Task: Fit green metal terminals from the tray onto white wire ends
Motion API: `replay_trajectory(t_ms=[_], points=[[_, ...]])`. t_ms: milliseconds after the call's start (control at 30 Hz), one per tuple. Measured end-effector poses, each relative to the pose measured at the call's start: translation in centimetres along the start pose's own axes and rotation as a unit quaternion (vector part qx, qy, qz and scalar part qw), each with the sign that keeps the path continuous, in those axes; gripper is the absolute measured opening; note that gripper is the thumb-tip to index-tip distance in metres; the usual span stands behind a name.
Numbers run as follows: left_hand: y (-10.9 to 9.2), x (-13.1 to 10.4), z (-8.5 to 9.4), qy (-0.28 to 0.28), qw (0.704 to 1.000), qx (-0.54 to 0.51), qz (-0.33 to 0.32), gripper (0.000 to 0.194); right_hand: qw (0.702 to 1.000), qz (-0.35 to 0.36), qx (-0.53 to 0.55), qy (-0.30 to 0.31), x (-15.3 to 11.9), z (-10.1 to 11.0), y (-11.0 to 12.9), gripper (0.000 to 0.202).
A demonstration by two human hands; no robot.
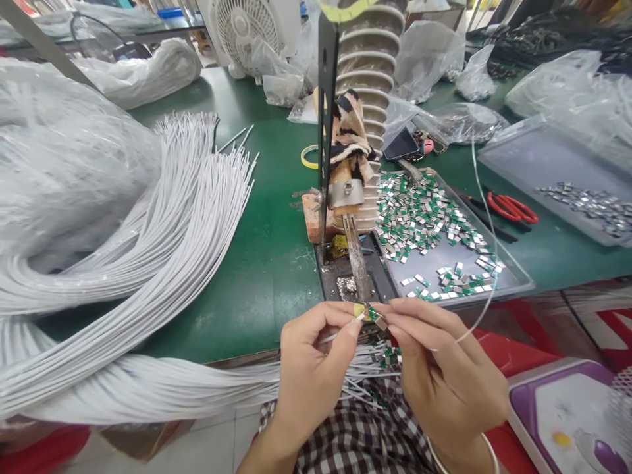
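My left hand point(316, 368) pinches the end of a white cable point(359, 317) just below the tip of an upright soldering iron point(356, 257). Facing it, my right hand point(444, 368) grips a small green circuit board with a metal connector point(379, 320), its fingertips closed on it. A thin solder wire point(486, 210) arcs up from the right fingers. Cable end, board and iron tip meet between the hands; the exact contact is too small to tell. Below, a bundle of white cables point(222, 385) with green boards on their ends lies over the lap.
A tray point(424, 266) of loose green boards lies right of the iron stand point(323, 131). Red-handled pliers point(511, 207) and a tray point(548, 155) of metal parts are farther right. White cables point(197, 217) cover the left side. A ribbed hose point(370, 66) and fan point(244, 29) stand behind.
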State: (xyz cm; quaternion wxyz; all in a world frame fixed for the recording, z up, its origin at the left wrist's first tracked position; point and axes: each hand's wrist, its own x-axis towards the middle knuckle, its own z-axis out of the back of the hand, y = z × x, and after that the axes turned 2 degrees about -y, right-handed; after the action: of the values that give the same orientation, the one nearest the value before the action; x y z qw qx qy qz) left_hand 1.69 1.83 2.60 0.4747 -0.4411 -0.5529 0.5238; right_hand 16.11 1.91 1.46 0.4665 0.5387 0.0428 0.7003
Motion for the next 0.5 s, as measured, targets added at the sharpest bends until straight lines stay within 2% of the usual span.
replay_trajectory(t_ms=[233, 400, 500], points=[[-0.49, -0.05, -0.08, -0.005, 1.0, -0.014, 0.008, 0.017, 0.999, 0.014, 0.026, 0.011, 0.53, 0.03, 0.22, 0.031], [-0.29, -0.28, 0.24, 0.008, 1.0, -0.017, 0.008, 0.016, 0.999, -0.005, 0.044, 0.027, 0.3, 0.54, 0.28, 0.03], [0.07, -0.42, 0.4, 0.017, 1.0, -0.01, 0.012, 0.017, 0.995, -0.024, 0.089, 0.042, 0.13, 0.7, 0.2, 0.027]])
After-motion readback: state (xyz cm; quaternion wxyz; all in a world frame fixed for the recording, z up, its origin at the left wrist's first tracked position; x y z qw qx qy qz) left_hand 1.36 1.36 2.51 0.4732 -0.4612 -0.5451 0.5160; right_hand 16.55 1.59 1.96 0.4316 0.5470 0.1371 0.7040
